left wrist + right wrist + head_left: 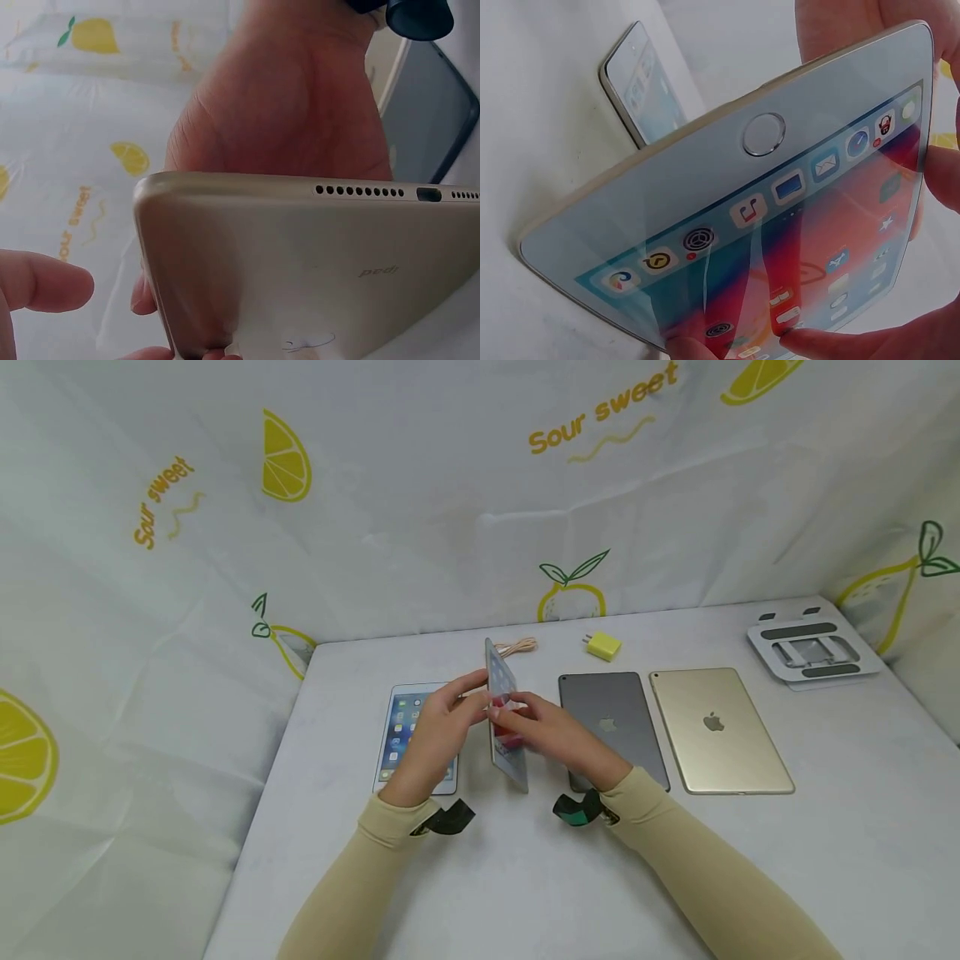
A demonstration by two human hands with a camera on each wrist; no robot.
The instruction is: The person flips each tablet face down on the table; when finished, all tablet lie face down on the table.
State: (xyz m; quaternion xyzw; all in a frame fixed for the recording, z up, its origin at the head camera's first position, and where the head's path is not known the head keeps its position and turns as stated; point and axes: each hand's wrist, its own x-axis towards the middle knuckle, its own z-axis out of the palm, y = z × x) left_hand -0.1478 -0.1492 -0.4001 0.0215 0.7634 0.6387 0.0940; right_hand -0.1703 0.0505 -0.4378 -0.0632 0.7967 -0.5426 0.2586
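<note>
A gold-backed tablet [512, 767] is held on its edge above the table, screen to the right, seen nearly side-on in the head view. My left hand [442, 722] grips its edge from the back side. My right hand [558, 731] holds it from the screen side, fingertips against the glass. The left wrist view shows the tablet's gold back [300, 247], with speaker holes and a port along one edge. Lit app icons and a round home button appear on the screen [780, 217] in the right wrist view. Parts of both hands are hidden behind the tablet.
A white tablet [397, 735] with its screen lit lies at left, partly under the left hand. Face down at right are a grey tablet [600, 693] and a gold tablet [723, 743]. Behind are a coiled cable [521, 646], a yellow charger [603, 646] and a folded stand [813, 647].
</note>
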